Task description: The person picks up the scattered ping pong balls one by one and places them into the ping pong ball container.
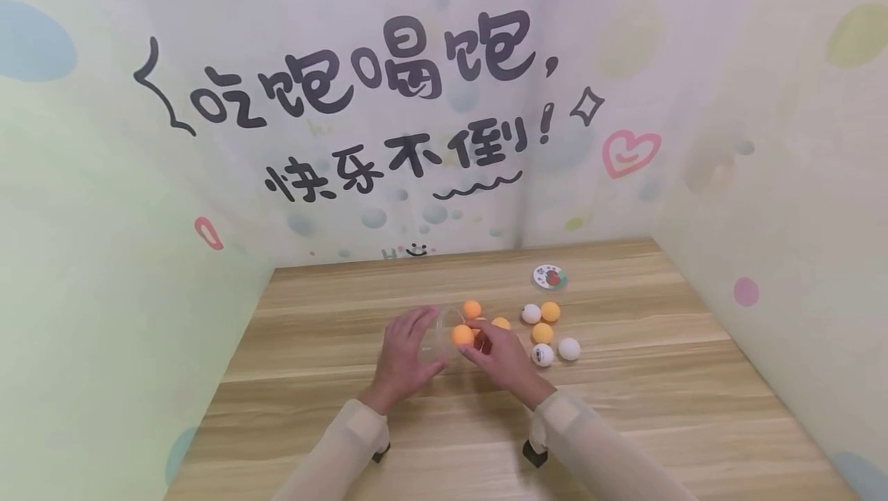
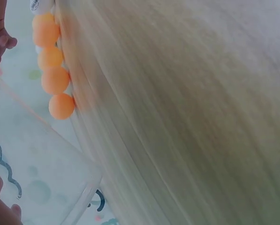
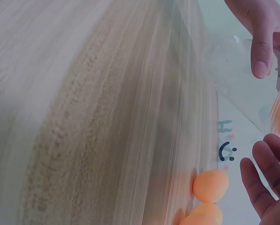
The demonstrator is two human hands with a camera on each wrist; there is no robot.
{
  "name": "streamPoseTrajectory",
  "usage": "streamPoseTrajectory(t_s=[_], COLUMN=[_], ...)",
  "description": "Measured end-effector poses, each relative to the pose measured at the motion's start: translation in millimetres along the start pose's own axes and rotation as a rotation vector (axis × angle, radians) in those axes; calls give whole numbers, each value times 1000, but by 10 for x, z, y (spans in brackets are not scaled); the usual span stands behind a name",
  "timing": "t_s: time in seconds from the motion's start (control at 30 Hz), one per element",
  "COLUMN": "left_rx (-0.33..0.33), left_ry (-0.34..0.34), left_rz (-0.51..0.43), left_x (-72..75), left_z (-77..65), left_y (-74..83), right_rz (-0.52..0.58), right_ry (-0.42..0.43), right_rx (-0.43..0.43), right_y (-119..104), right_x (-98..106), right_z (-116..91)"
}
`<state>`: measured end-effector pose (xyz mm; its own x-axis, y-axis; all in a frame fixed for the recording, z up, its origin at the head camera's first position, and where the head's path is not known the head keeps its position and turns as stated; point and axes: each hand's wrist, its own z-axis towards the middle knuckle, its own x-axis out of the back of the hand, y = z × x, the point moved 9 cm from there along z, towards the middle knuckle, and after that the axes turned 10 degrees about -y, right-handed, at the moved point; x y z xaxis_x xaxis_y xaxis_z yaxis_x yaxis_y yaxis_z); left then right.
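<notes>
In the head view my left hand holds a clear plastic container between its fingers and thumb. The container is tipped over, with its round rim facing my right hand. At that rim is an orange ping-pong ball, and my right hand has it between thumb and fingertips. Part of this ball shows through the rim in the right wrist view. Just behind the hands another orange ball lies on the table, and one more orange ball is partly hidden by the right hand.
Right of the hands lie two more orange balls and several white balls. Behind them sits a small round printed disc. The wooden table meets printed walls at the back and sides.
</notes>
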<state>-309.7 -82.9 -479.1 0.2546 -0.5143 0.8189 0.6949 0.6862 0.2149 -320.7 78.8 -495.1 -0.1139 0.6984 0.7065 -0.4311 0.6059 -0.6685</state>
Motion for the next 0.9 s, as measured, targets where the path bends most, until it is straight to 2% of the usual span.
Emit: streamPoseTrajectory(t_s=[0.53, 0.9], left_rx=[-26, -31], left_ry=[0, 9], left_rz=[17, 11], left_x=[-7, -15], left_z=[11, 5], left_y=[11, 8], right_rz=[76, 235], right_ry=[-105, -112], right_rx=[-49, -62], right_y=[100, 154], right_x=[-100, -141], right_z=[42, 61])
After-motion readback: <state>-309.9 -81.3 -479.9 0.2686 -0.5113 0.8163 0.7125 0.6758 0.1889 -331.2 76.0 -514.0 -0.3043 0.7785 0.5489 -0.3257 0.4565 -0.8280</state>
